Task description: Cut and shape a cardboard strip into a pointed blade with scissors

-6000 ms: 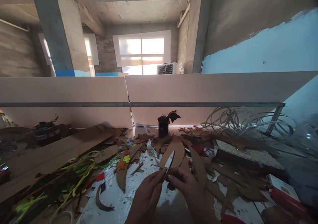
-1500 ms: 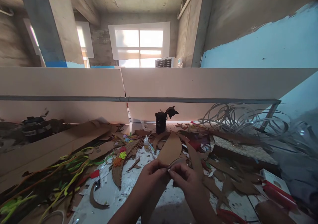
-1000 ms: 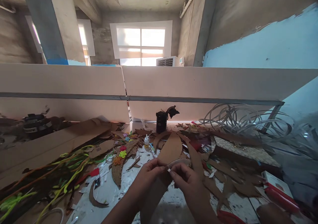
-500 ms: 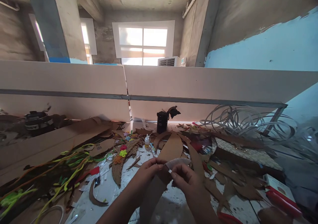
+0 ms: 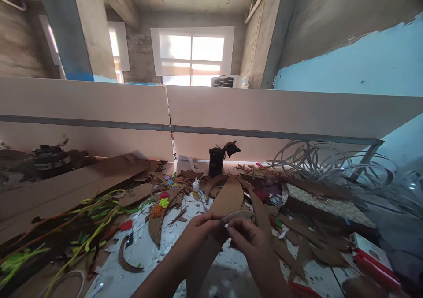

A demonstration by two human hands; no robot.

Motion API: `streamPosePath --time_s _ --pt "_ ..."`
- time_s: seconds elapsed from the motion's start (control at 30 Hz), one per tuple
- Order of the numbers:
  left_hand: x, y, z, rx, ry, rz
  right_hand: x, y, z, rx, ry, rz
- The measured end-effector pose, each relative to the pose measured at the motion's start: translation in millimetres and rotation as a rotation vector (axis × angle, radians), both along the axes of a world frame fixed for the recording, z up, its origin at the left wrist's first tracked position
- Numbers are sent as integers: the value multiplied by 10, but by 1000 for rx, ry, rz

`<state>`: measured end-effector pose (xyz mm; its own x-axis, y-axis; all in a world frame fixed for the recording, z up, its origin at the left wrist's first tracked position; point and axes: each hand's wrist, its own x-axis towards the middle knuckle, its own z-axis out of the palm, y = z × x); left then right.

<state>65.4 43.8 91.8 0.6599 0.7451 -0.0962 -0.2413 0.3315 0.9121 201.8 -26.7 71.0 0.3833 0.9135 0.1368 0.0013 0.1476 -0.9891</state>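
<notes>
Close together over the table, both my hands pinch at a curved strip of brown cardboard (image 5: pixel 206 262). My left hand (image 5: pixel 201 229) is closed on its edge, thumb and forefinger pressed together. A small white bit (image 5: pixel 226 225) shows at the fingertips of my right hand (image 5: pixel 246 236), which is closed too; whether it is tape or paper I cannot tell. Beyond the fingers arches a greyish curved band (image 5: pixel 243 214); its join with the strip is hidden. A wide leaf-shaped cardboard piece (image 5: pixel 229 196) lies just behind.
A small white glue bottle (image 5: pixel 196 188) stands near a curved piece with coloured flowers (image 5: pixel 163 203). A black cup (image 5: pixel 216 161) is at the back. Yellow and green cords (image 5: pixel 95 218) lie left, cardboard scraps (image 5: pixel 307 245) and clear coiled strips (image 5: pixel 317 161) right.
Both hands stay nearly in place. The pale strip that showed between my fingertips now shows less, with a darker edge there. The view has shifted very slightly.
</notes>
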Motion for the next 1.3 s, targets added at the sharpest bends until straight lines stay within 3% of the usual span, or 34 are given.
streamPosePath --time_s 0.43,0.83,1.3 --pt "90 -107 -75 233 -26 -2 32 10 13 30 67 4" --pt "23 -162 35 467 210 80 88 18 9 -14 -26 55" --pt "15 -148 172 257 146 57 -5 -60 85 24 -171 -19"
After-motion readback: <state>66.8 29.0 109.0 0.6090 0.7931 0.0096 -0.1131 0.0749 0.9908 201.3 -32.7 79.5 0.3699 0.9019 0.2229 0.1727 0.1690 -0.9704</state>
